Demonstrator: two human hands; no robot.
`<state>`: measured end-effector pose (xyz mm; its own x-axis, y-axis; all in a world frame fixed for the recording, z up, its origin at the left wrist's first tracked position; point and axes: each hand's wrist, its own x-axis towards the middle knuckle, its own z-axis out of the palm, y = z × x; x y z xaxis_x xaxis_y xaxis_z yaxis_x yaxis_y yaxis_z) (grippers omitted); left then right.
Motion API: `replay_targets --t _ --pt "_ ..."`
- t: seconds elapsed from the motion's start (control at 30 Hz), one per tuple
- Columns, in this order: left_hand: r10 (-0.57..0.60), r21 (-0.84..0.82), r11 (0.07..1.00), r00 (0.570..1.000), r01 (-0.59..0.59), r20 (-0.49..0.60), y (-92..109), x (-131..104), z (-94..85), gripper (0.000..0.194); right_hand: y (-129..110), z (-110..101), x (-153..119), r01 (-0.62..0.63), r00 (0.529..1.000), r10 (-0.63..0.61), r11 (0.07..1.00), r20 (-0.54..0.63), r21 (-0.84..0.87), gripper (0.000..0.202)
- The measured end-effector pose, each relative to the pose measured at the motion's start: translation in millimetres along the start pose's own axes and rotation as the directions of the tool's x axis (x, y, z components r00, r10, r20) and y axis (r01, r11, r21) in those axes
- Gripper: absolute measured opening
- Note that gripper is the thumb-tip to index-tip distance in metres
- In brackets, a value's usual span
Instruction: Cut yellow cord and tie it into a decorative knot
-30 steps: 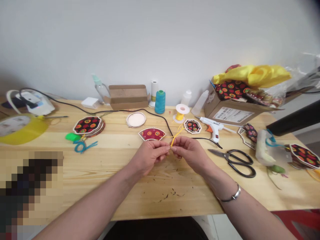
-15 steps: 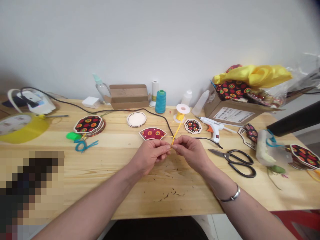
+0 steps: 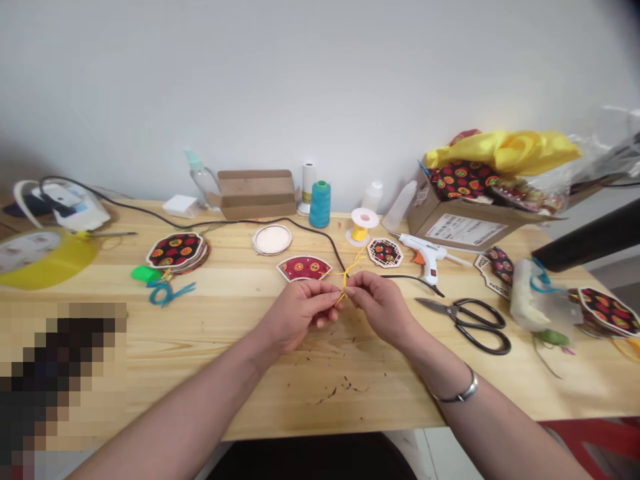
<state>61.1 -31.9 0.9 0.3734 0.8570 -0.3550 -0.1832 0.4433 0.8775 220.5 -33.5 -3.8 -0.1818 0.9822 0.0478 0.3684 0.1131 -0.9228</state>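
My left hand [image 3: 311, 303] and my right hand [image 3: 374, 299] meet above the table, fingertips pinched on a yellow cord [image 3: 345, 279]. A short end of the cord sticks out below the fingers. Behind them the cord runs slackly toward a white spool [image 3: 361, 231] wound with yellow cord. One thin strand reaches left to a fan-shaped piece [image 3: 303, 267], covered in red patterned fabric with a pale border, lying just beyond my left hand. How the cord crosses between my fingertips is hidden.
Black-handled scissors [image 3: 473, 323] lie right of my right hand, with a white glue gun [image 3: 425, 253] behind them. A black cable [image 3: 240, 221] crosses the table. Teal thread [image 3: 320, 205] and a fabric-filled carton [image 3: 463, 223] stand at the back. Stacked patterned pieces [image 3: 176, 252] lie left.
The cord between my hands and the spool has gone from a taut straight line to slack and curved. A short cord end now shows below my fingers. Both hands stay almost in place.
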Motion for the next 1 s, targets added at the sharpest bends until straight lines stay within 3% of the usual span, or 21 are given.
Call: replay_targets --t 0.3,0.47,0.67,0.87,0.93,1.0 --pt "0.013 -0.030 0.999 1.000 -0.012 0.025 -1 -1 -1.8 0.014 0 -1 0 0.024 0.998 -0.029 0.996 -0.056 -0.084 0.008" --pt "0.198 0.295 0.935 0.980 -0.197 0.029 -3 -1 -1.2 0.010 4 -1 2 0.018 0.999 -0.020 0.999 -0.048 -0.028 0.008" --pt "0.509 0.654 0.623 0.857 -0.429 0.078 -10 -2 2.4 0.010 4 1 2 -0.072 0.997 0.073 0.979 0.005 0.193 0.010" --pt "0.638 0.859 0.153 0.713 -0.488 0.291 -21 -5 0.6 0.023 -2 4 2 -0.178 0.983 0.183 0.905 0.025 0.386 0.016" --pt "0.616 0.873 0.051 0.703 -0.485 0.355 -22 -6 -0.3 0.026 -3 6 2 -0.202 0.977 0.212 0.883 0.025 0.423 0.018" --pt "0.578 0.881 0.013 0.722 -0.474 0.380 -23 -6 -1.2 0.027 -3 8 1 -0.219 0.972 0.237 0.872 0.016 0.437 0.019"
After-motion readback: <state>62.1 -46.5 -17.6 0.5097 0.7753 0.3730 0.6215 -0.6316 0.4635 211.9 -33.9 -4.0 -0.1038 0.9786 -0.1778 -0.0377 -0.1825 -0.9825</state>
